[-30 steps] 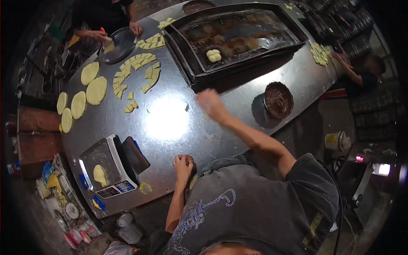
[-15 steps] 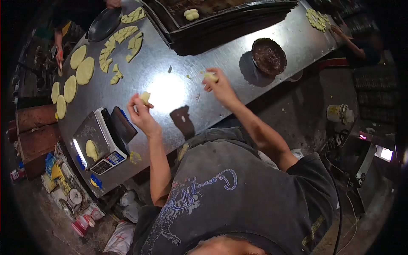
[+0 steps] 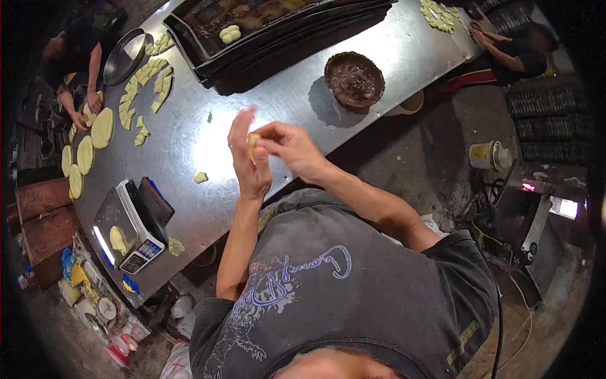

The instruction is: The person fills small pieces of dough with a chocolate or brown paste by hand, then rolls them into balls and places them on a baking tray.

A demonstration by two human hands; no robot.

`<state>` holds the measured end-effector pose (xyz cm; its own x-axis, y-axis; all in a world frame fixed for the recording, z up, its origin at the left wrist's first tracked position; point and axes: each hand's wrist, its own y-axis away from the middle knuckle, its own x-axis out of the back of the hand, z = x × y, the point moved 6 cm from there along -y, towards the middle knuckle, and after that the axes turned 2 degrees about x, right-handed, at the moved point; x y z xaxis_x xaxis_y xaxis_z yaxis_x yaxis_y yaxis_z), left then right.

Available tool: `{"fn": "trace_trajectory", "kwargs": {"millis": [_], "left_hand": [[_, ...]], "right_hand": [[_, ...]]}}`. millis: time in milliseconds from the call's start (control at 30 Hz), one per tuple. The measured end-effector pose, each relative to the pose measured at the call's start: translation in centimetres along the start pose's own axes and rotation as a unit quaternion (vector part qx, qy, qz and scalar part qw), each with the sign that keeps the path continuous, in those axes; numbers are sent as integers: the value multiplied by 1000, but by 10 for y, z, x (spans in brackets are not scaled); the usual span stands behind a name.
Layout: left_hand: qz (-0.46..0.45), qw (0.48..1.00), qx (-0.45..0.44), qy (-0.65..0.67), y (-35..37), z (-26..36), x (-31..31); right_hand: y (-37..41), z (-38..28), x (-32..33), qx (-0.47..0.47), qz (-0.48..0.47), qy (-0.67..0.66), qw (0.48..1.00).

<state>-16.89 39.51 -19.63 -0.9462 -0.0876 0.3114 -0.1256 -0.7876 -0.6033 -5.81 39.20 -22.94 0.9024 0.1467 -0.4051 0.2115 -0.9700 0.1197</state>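
My left hand (image 3: 248, 158) is held upright over the steel table with its fingers stretched out and the palm turned to the right. Against that palm, my right hand (image 3: 291, 150) pinches a small piece of dough (image 3: 253, 140), partly hidden by the fingers. A second small dough piece (image 3: 201, 177) lies on the table to the left of my hands. Beyond my hands stands a round bowl of dark brown filling (image 3: 355, 81). Cut dough pieces (image 3: 128, 101) lie in curved rows at the far left.
Flat dough ovals (image 3: 102, 129) line the left edge, where a co-worker's hands (image 3: 88, 114) touch one. A scale (image 3: 129, 224) carries a dough lump. Stacked black trays (image 3: 278, 35) hold a dough cluster (image 3: 230, 34). Another co-worker (image 3: 505, 54) is by dough pieces (image 3: 440, 16).
My hands have come together from apart. The dough piece from my left hand now lies on the table. The view has shifted, and the left co-worker's hands have reached the dough ovals.
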Motion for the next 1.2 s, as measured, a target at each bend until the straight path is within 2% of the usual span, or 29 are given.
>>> {"fn": "trace_trajectory", "kwargs": {"millis": [33,133,167,233,267,300,333,367,400,467,500,533,567,633,733,767,833,867,900,967,1000,1067,1100,1167,1200], "left_hand": [[-4,997,-65,-38,-11,16,-8],[-40,993,-109,12,-26,34,-27],[-32,993,-117,14,-27,34,-34],[-18,991,-133,19,-18,29,-52],[-17,991,-127,40,-7,15,-70],[-39,996,-50,66,2,2,-89],[-61,993,30,93,9,-5,-105],[-103,990,80,58,8,-2,-117],[-145,985,87,-34,12,-3,-125],[-184,960,153,-142,36,-19,-136],[-229,939,244,-81,50,-32,-138],[-270,904,332,-18,66,-43,-135],[-307,856,413,46,82,-48,-134],[-253,879,402,38,91,-42,-123],[-177,883,432,52,94,-40,-112],[-151,878,450,61,95,-39,-109],[-97,876,461,102,84,-32,-104],[-68,874,464,123,72,-27,-102],[-45,876,463,127,62,-21,-99],[-19,882,446,153,41,-10,-96],[-7,884,436,167,34,-8,-95],[-9,908,399,124,25,-7,-92],[-11,919,381,102,22,-6,-90],[64,923,349,147,16,-6,-74],[101,923,331,169,13,-3,-65]], "right_hand": [[8,1,2,-13,-24,6,1000],[18,-7,25,-139,-9,-154,978],[22,-13,33,-166,-2,-183,969],[25,-11,55,-180,-49,-217,958],[25,-6,64,-186,-70,-235,951],[22,1,77,-208,-40,-214,954],[19,-3,91,-218,-54,-166,960],[16,-10,111,-228,-69,-117,964],[11,-16,132,-240,-85,-66,965],[-24,-2,195,-109,-15,50,993],[-38,-4,230,-37,54,201,977],[-46,-10,256,38,119,344,931],[-52,-5,268,9,119,438,891],[-64,6,286,-40,116,611,782],[-73,35,292,-94,111,589,795],[-75,27,294,-113,160,571,797],[-78,31,308,-120,195,373,899],[-79,28,309,-122,208,267,933],[-78,31,305,-143,189,206,949],[-67,4,241,-126,81,41,988],[-61,-12,203,-117,27,-42,992],[-46,-28,132,-181,-73,-254,947],[-39,-32,108,-175,-90,-291,936],[-32,-33,75,-148,-128,-347,918],[-29,-31,65,-133,-118,-325,929]]}}
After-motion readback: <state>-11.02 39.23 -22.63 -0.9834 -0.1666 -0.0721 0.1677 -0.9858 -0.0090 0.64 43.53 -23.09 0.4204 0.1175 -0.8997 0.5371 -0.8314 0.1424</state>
